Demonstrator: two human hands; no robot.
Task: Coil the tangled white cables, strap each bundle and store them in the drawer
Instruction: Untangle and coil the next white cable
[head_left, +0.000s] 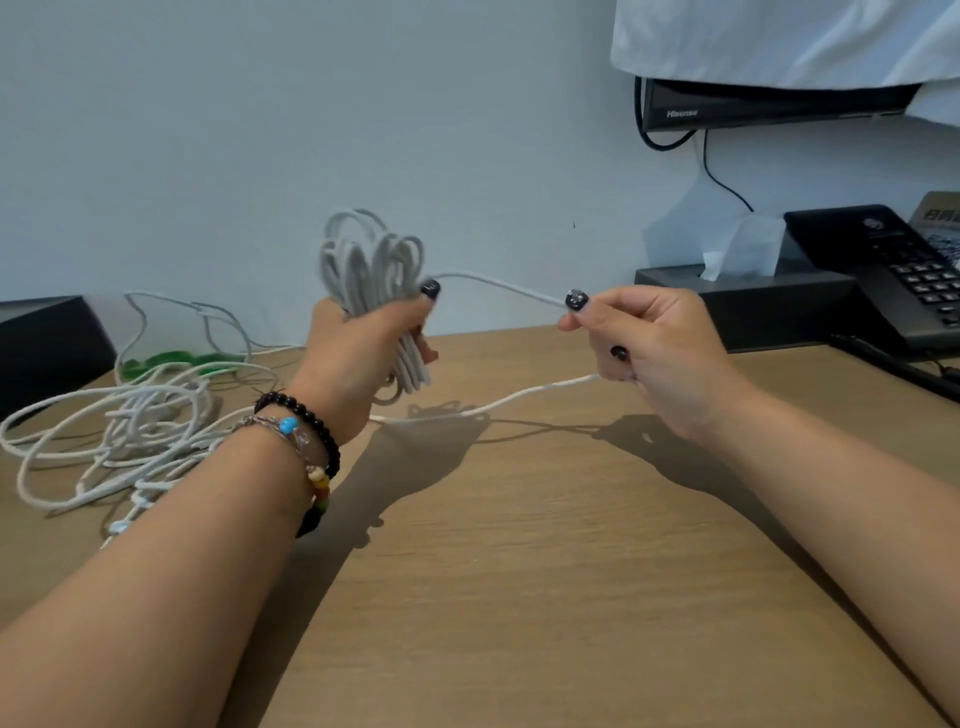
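coil (371, 270): upper loops motion-blurred; lower part hidden inside the left hand (363, 348)
cable run (498, 283): disappears inside the right hand (649, 348)
television (769, 104): mostly covered by white cloth (779, 36)
telephone (904, 270): cut off at right edge

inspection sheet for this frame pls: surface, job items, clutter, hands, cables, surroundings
Surface: wooden desk, bare in the middle and front.
Job's things: coiled bundle of white cable, held upright above the desk; tangled pile of white cable at the left; green straps behind the pile. No drawer seen.
Clutter: tissue box, black phone, dark box at far left.
Hands: left hand grips the bundle; right hand pinches the loose strand.
Cables: the strand passes through the right hand and trails onto the desk; black cords hang below the TV.
Surroundings: pale wall; Hisense TV partly covered by white cloth.
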